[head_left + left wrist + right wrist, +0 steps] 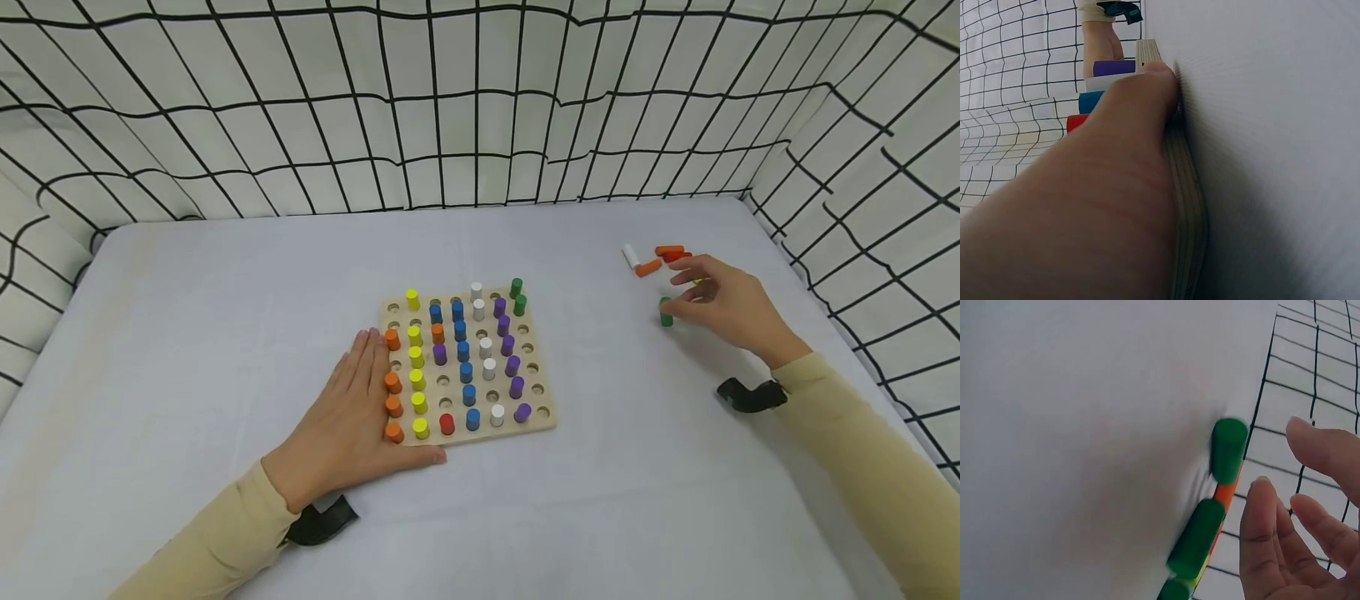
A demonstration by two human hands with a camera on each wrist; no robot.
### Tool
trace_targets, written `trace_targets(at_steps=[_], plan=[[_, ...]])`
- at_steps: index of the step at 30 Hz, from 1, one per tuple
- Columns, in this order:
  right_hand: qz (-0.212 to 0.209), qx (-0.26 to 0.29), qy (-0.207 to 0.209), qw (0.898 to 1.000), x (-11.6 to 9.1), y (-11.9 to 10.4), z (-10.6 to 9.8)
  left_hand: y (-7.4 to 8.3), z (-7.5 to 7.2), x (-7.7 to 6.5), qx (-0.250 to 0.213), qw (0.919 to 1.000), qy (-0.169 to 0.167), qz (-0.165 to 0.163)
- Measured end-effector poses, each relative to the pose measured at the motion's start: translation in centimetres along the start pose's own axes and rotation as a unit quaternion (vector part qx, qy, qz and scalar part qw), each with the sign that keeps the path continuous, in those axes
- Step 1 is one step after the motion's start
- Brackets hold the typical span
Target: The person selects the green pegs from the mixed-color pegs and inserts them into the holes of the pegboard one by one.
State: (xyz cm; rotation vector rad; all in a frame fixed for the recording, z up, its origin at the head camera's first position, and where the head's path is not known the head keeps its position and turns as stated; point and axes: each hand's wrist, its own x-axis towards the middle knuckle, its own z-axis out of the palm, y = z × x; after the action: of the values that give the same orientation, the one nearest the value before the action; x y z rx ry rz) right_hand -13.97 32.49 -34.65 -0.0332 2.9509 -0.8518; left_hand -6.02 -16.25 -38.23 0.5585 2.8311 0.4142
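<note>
Head view: left hand (352, 417), fingers straight, braces the pegboard (540, 400) along its left edge. Right hand (727, 308), fingers parted and holding nothing, is at the green peg (666, 318) on the white cloth (600, 458). Pinch the peg squarely, ideally leaving one end clear.

White tabletop (225, 333) – black wire grid (477, 90) behind it
</note>
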Motion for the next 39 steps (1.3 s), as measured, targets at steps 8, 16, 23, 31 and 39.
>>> trace_targets(at_steps=[8,16,23,31,39], plan=[[0.02,-0.014,-0.029,0.999,0.1,1.7,-0.3,-0.1,-0.1,0.0,-0.003,1.0,0.002,-0.003],[0.015,-0.026,-0.032,0.999,0.2,1.6,-0.2,-0.1,-0.1,0.0,0.0,1.0,0.003,-0.003],[-0.002,-0.025,-0.04,0.999,0.8,0.6,0.1,-0.2,-0.1,0.0,-0.001,1.0,0.002,-0.005],[-0.011,-0.028,-0.053,0.998,1.6,-0.5,0.5,-0.1,0.0,0.0,-0.007,1.0,0.0,-0.005],[-0.005,-0.034,-0.08,0.996,2.1,-1.3,0.6,0.0,0.0,0.0,-0.003,1.0,-0.001,0.001]])
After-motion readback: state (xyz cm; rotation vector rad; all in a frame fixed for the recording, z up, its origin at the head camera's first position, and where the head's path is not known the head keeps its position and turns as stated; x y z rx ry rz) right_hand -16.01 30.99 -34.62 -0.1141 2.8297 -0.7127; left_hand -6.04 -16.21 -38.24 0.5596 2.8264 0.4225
